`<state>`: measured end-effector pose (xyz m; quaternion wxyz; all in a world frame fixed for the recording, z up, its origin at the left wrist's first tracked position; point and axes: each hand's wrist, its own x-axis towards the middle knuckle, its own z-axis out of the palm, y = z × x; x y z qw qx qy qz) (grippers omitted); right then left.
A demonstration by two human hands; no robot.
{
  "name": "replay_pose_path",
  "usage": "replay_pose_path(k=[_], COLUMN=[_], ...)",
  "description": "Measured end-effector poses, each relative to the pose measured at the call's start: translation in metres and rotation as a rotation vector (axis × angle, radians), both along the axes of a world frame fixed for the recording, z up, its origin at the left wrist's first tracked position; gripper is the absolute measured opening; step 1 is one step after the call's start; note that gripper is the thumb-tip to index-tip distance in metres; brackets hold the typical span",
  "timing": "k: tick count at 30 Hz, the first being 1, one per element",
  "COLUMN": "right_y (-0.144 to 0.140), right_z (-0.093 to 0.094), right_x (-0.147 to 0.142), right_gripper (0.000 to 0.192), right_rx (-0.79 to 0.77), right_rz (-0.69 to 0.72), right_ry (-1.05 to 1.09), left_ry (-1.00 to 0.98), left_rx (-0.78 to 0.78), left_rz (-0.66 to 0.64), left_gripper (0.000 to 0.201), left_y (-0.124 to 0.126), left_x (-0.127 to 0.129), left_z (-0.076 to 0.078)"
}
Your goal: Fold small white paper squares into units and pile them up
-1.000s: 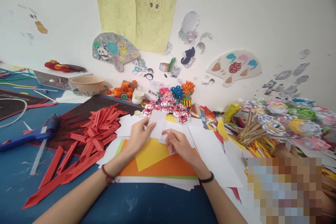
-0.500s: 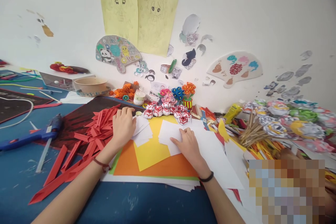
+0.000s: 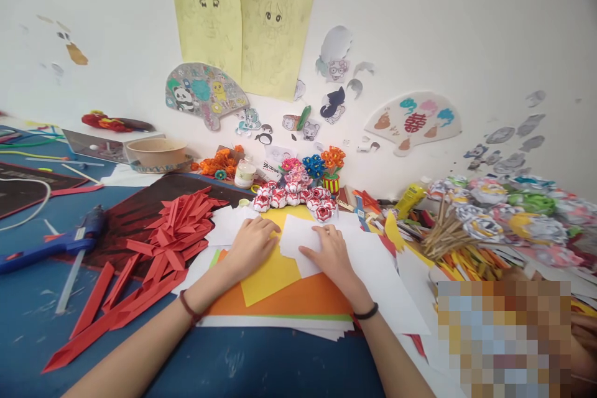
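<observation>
My right hand (image 3: 333, 256) rests at the right side of a small stack of white paper squares (image 3: 298, 236), with thumb and fingers closed on it. My left hand (image 3: 254, 245) hovers over or touches a yellow sheet (image 3: 265, 283), fingers loosely bent and apart, tips short of the stack. No paper shows in it. More white paper pieces (image 3: 228, 224) lie beyond its wrist, on the left. Under the yellow sheet are an orange sheet (image 3: 303, 300) and green and white sheets.
Folded red paper strips (image 3: 175, 239) heap on the left, beside a blue glue gun (image 3: 79, 239). Red-and-white paper flowers (image 3: 291, 196) stand behind the sheets. Large white paper (image 3: 377, 273) lies to the right, near wooden sticks (image 3: 445, 239) and paper roses (image 3: 508, 205). Another person's arm (image 3: 583, 342) shows at the right edge.
My left hand has moved right, from the left white pieces to over the yellow sheet, leaving those pieces behind. My right hand stays on the white stack. The view has shifted slightly.
</observation>
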<state>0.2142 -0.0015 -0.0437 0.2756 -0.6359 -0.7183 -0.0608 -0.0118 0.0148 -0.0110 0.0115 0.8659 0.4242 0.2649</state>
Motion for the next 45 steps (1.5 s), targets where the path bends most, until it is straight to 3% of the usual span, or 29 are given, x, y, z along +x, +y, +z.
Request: replay_pose_path(k=[6, 12, 17, 20, 23, 27, 30, 32, 34, 37, 41, 45], right_y=[0.000, -0.001, -0.005, -0.008, -0.010, -0.008, -0.006, -0.007, -0.008, -0.008, -0.007, -0.007], right_z=[-0.006, -0.001, 0.014, 0.026, 0.034, 0.033, 0.029, 0.027, 0.025, 0.024, 0.022, 0.024], right_x=[-0.008, -0.012, -0.020, -0.025, -0.025, -0.020, -0.018, -0.021, -0.025, -0.030, -0.029, -0.029], right_gripper=[0.059, 0.047, 0.025, 0.011, 0.023, 0.061, 0.054, 0.042, 0.036, 0.035, 0.028, 0.034], right_rx=[0.086, 0.116, 0.072, 0.021, -0.008, -0.199, -0.462, -0.514, -0.454, -0.350, -0.290, -0.229], right_rz=[0.084, 0.156, 0.267, 0.364, 0.333, 0.285, 0.373, 0.407, 0.397, 0.344, 0.298, 0.317], right_ry=[-0.051, 0.041, 0.240, 0.395, 0.603, 1.036, 1.264, 1.363, 1.479, 1.576, 1.500, 1.442], left_ry=[0.064, -0.025, -0.180, -0.204, -0.302, -0.533, -0.661, -0.687, -0.629, -0.380, 0.025, 0.144], left_rx=[-0.024, -0.043, -0.153, -0.180, -0.210, -0.257, -0.237, -0.203, -0.159, -0.014, 0.155, 0.192], left_rz=[-0.086, -0.063, -0.024, -0.003, 0.011, 0.075, 0.155, 0.140, 0.038, -0.098, -0.112, -0.078], left_gripper=[0.030, 0.032, 0.027, 0.013, 0.015, 0.023, 0.028, 0.029, 0.029, 0.033, 0.042, 0.050], left_y=[-0.009, -0.011, -0.012, -0.010, -0.007, -0.002, -0.001, -0.003, -0.006, -0.013, -0.020, -0.023], left_x=[0.016, 0.020, 0.022, 0.020, 0.017, 0.010, 0.005, 0.003, 0.003, 0.005, 0.009, 0.012], left_z=[-0.010, -0.011, -0.007, -0.004, -0.001, 0.002, 0.005, 0.008, 0.011, 0.014, 0.016, 0.015])
